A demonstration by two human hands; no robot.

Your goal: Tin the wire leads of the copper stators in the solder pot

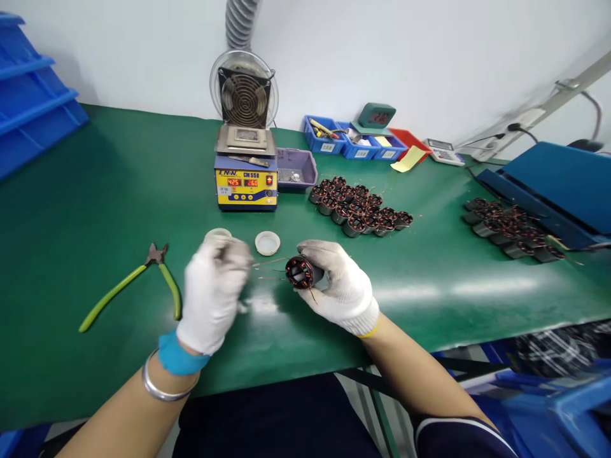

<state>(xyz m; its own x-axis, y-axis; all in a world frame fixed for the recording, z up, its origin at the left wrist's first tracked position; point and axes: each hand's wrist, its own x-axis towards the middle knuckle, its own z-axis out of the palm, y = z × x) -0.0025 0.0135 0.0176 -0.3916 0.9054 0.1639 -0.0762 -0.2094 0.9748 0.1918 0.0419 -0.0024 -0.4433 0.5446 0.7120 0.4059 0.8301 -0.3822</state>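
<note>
My right hand (341,283), in a white knit glove, grips a motor stator (301,273), a dark cylinder with copper windings whose open end faces left. Thin wire leads stick out of the stator towards my left hand (214,286). That hand is gloved too and blurred by motion. Its fingers look curled together, and whatever may be in them is hidden. A small white cup (218,234) shows just behind the left fingers. Between and beyond the hands lies a shallow white lid or dish (267,243). Green-handled cutting pliers (155,254) lie spread to the left.
A solder pot (246,184) with digital readouts stands ahead, a fan (245,98) behind it. Beside it is a purple tray (296,168). Several stators (354,226) stand right of centre, more (513,232) by a blue bin (558,184). Small blue boxes (327,146) line the wall.
</note>
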